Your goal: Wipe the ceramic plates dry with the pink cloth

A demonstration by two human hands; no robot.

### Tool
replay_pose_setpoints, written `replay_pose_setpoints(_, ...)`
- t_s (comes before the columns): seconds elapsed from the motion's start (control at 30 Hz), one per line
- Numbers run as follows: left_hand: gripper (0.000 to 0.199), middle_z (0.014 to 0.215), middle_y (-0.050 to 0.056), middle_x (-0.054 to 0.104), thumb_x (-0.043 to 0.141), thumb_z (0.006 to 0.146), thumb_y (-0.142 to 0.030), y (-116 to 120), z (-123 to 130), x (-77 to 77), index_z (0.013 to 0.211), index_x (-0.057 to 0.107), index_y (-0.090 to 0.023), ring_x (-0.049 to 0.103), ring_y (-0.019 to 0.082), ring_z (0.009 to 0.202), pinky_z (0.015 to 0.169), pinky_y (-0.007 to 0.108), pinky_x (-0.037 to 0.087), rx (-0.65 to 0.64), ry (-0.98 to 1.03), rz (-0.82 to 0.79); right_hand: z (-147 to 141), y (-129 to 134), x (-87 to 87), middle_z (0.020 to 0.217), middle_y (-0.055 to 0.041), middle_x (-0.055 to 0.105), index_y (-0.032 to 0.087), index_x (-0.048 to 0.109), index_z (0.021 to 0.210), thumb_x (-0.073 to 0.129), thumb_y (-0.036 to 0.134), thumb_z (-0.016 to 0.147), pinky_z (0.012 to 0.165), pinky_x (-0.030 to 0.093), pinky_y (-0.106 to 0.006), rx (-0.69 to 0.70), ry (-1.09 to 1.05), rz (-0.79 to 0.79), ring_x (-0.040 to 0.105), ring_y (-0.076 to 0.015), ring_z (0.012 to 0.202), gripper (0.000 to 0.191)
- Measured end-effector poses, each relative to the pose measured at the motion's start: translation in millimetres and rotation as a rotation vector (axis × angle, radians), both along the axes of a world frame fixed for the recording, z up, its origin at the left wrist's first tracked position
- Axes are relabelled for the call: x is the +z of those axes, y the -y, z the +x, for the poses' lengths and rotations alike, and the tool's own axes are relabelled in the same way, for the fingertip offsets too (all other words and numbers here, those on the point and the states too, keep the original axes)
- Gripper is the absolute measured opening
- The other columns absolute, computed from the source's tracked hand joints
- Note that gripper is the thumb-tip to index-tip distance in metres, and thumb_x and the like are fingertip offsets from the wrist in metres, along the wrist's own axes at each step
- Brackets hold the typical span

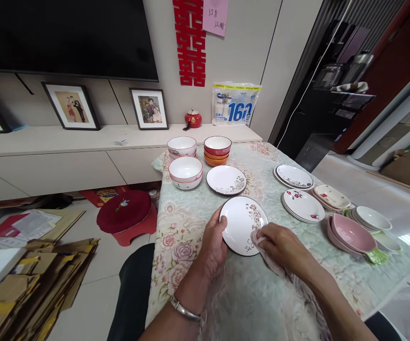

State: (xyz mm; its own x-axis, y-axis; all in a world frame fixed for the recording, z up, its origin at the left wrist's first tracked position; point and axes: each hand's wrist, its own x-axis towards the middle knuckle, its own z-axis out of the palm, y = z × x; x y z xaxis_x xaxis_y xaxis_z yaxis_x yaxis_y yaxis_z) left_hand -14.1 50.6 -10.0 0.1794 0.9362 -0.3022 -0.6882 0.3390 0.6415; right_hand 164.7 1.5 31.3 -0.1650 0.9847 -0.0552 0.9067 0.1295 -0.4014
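A white plate (238, 225) with a dark rim and brown floral print is tilted up above the table. My left hand (215, 239) grips its left edge, thumb on the face and fingers behind. In my right hand (278, 244) a pale cloth (271, 260) is bunched, pressed against the plate's lower right part. Just beyond lies a similar flowered plate (225, 180), seemingly stacked on another. To the right sit a stack of plates with red flowers (302, 206) and a stack of dark-rimmed plates (293, 176).
White bowls (185, 170) and red and orange bowls (217, 151) stand in stacks at the back left. Pink bowls (354, 233), small white bowls (371, 218) and square-looking dishes (331, 196) crowd the right side. A red stool (127, 218) and flattened cardboard (45, 279) are on the floor.
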Motion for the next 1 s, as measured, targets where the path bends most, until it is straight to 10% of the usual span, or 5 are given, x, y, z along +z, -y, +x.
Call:
replay_pose_setpoints(0.2,0.057,0.097,0.009,0.074,0.076,0.066,-0.031,-12,-15,1.1,0.119,0.062,-0.016,0.068,0.026,0.089,0.082,0.038,0.052,0.093,-0.11,-0.04,21,-19,-13.0,0.085,-0.0095,0.063,0.018,0.066,0.089,0.043,0.023,0.09,0.064,0.035,-0.031,-0.402,0.245,0.147,0.058,-0.0224,0.077,0.024)
replay_pose_setpoints(0.37,0.048,0.085,0.008,0.074,0.077,0.066,-0.036,-15,-20,-0.1,0.109,0.066,-0.016,0.068,0.026,0.086,0.078,0.037,0.052,0.046,-0.151,-0.008,17,-28,-28.5,0.096,-0.0089,0.066,0.019,0.068,0.096,0.044,0.037,0.093,0.084,0.041,-0.036,-0.427,-0.231,0.488,0.056,-0.0237,0.093,0.03)
replay_pose_setpoints(0.53,0.05,0.081,0.008,0.074,0.079,0.065,-0.037,-15,-21,-2.8,0.108,0.066,-0.015,0.069,0.026,0.082,0.076,0.036,0.052,-0.045,-0.129,0.023,18,-22,-38.7,0.05,0.0049,0.046,0.019,0.066,0.102,0.049,0.053,0.09,0.046,0.031,-0.024,-0.314,-0.871,0.063,0.04,-0.0119,0.046,0.04)
replay_pose_setpoints(0.67,0.046,0.081,0.008,0.074,0.079,0.067,-0.035,-15,-21,-2.1,0.107,0.067,-0.016,0.069,0.025,0.081,0.077,0.036,0.051,-0.09,-0.109,0.045,17,-17,-34.7,0.052,0.0054,0.049,0.017,0.064,0.081,0.067,0.051,0.079,0.039,0.02,-0.021,-0.22,-0.991,-0.24,0.032,-0.0058,0.04,0.034)
replay_pose_setpoints(1.0,0.051,0.085,0.012,0.075,0.083,0.059,-0.027,-3,-13,11.8,0.105,0.067,-0.012,0.069,0.028,0.076,0.075,0.042,0.053,-0.117,-0.093,-0.019,-3,-11,-35.0,0.078,-0.0046,0.073,0.017,0.062,0.111,0.076,0.037,0.074,0.053,0.048,-0.027,-0.338,-1.468,-0.287,0.063,-0.0164,0.058,0.044)
